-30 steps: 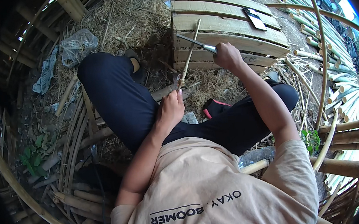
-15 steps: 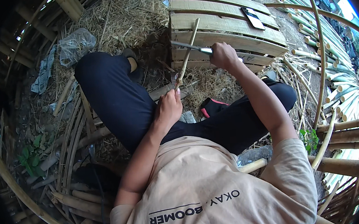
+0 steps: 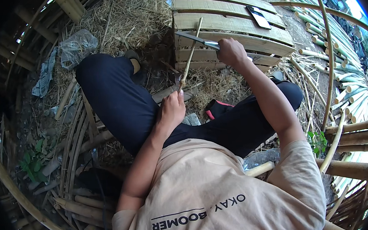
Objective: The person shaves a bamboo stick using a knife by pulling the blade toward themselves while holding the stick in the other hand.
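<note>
My left hand is closed around the lower end of a thin bamboo stick, which slants up and away from me over my lap. Gripped in my right hand is a long-bladed knife, its grey blade pointing left. The blade crosses the stick near its far end; whether the two touch I cannot tell. A knobby, darker spot shows on the stick just above my left fingers. Most of the knife's handle is hidden in my fist.
Ahead stands a slatted wooden crate with a phone on top. Straw and a clear plastic bag lie front left. Bamboo poles are stacked at right. A black and red item sits between my legs.
The knife has tilted, its tip swinging up toward the crate slats. My right hand has shifted slightly; the stick's far end has moved a little left.
</note>
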A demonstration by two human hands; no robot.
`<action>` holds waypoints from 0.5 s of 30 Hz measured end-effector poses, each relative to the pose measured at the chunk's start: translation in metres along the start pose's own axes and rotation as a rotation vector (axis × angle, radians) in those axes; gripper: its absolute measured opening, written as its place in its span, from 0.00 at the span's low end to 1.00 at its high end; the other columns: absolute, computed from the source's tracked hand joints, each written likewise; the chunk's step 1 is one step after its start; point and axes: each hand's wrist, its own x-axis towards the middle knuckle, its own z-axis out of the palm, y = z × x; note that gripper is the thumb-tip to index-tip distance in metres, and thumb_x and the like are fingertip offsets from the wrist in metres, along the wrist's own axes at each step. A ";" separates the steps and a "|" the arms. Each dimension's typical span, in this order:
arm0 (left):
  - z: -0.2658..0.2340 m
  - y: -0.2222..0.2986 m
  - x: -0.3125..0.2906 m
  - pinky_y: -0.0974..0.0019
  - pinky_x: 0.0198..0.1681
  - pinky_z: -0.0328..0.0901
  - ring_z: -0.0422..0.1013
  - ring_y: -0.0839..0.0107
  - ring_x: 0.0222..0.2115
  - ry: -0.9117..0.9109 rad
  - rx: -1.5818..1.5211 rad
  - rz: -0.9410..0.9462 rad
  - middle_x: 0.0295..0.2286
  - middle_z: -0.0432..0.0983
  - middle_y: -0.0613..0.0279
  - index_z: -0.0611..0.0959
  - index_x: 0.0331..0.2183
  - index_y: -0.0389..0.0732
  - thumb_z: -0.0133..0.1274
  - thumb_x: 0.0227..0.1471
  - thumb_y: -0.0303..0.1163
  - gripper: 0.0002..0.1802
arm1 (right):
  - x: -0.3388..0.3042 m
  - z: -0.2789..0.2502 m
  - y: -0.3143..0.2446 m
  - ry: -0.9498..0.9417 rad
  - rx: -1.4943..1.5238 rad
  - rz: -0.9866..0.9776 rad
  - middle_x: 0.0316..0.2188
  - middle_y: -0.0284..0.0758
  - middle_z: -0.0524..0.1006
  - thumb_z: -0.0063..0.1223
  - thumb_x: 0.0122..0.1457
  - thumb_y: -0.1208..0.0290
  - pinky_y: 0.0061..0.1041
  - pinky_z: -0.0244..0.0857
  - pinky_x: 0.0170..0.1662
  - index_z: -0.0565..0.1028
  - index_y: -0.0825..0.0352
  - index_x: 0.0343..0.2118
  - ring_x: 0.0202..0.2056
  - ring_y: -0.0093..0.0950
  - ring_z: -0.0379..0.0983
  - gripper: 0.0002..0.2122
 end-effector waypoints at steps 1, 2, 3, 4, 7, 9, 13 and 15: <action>-0.001 -0.001 -0.001 0.42 0.33 0.65 0.73 0.36 0.30 -0.003 -0.005 -0.004 0.24 0.75 0.36 0.76 0.28 0.32 0.40 0.67 0.41 0.23 | -0.005 -0.002 -0.005 -0.007 -0.007 -0.089 0.28 0.50 0.81 0.54 0.47 0.73 0.43 0.74 0.41 0.82 0.67 0.27 0.33 0.49 0.80 0.07; 0.001 0.000 0.000 0.42 0.33 0.65 0.73 0.36 0.30 0.004 -0.006 0.011 0.24 0.75 0.36 0.76 0.27 0.32 0.40 0.67 0.41 0.23 | -0.004 0.001 -0.001 -0.011 -0.012 -0.071 0.28 0.49 0.81 0.54 0.47 0.73 0.43 0.74 0.41 0.82 0.67 0.28 0.33 0.48 0.80 0.07; 0.003 0.000 0.001 0.42 0.33 0.65 0.73 0.36 0.30 0.011 -0.005 0.023 0.23 0.75 0.36 0.76 0.27 0.32 0.40 0.67 0.41 0.24 | -0.001 0.008 0.002 -0.016 -0.015 -0.055 0.28 0.49 0.81 0.54 0.48 0.73 0.43 0.74 0.41 0.82 0.67 0.28 0.33 0.48 0.80 0.07; 0.005 -0.001 0.001 0.42 0.33 0.65 0.73 0.36 0.30 0.018 -0.004 0.034 0.23 0.75 0.36 0.76 0.27 0.32 0.40 0.67 0.41 0.24 | 0.001 0.014 0.007 -0.021 -0.018 -0.039 0.28 0.49 0.81 0.54 0.48 0.73 0.43 0.74 0.41 0.82 0.66 0.28 0.33 0.48 0.80 0.07; 0.003 0.000 0.000 0.41 0.33 0.65 0.73 0.36 0.30 0.024 -0.005 0.032 0.24 0.75 0.36 0.76 0.27 0.32 0.40 0.67 0.41 0.24 | 0.010 0.009 0.011 0.033 0.010 0.070 0.28 0.49 0.81 0.55 0.48 0.72 0.42 0.74 0.41 0.82 0.66 0.29 0.33 0.48 0.80 0.07; 0.002 -0.004 0.001 0.41 0.33 0.65 0.73 0.36 0.30 0.014 -0.008 0.024 0.24 0.75 0.35 0.77 0.27 0.31 0.41 0.67 0.41 0.24 | 0.006 0.004 0.009 0.034 0.018 0.032 0.29 0.50 0.81 0.56 0.47 0.71 0.42 0.74 0.41 0.82 0.66 0.28 0.33 0.49 0.80 0.07; 0.006 -0.004 0.001 0.41 0.33 0.65 0.73 0.36 0.31 0.032 -0.030 0.048 0.25 0.75 0.35 0.77 0.28 0.31 0.41 0.67 0.41 0.24 | 0.003 0.010 0.007 -0.053 -0.037 -0.028 0.29 0.50 0.81 0.55 0.48 0.70 0.43 0.74 0.41 0.82 0.66 0.29 0.34 0.49 0.80 0.08; 0.006 -0.003 0.001 0.41 0.32 0.66 0.73 0.36 0.29 0.038 -0.021 0.064 0.24 0.76 0.36 0.78 0.28 0.32 0.42 0.66 0.40 0.22 | 0.011 0.012 0.014 -0.003 0.021 0.072 0.30 0.50 0.81 0.56 0.48 0.70 0.43 0.74 0.42 0.82 0.66 0.29 0.34 0.49 0.80 0.08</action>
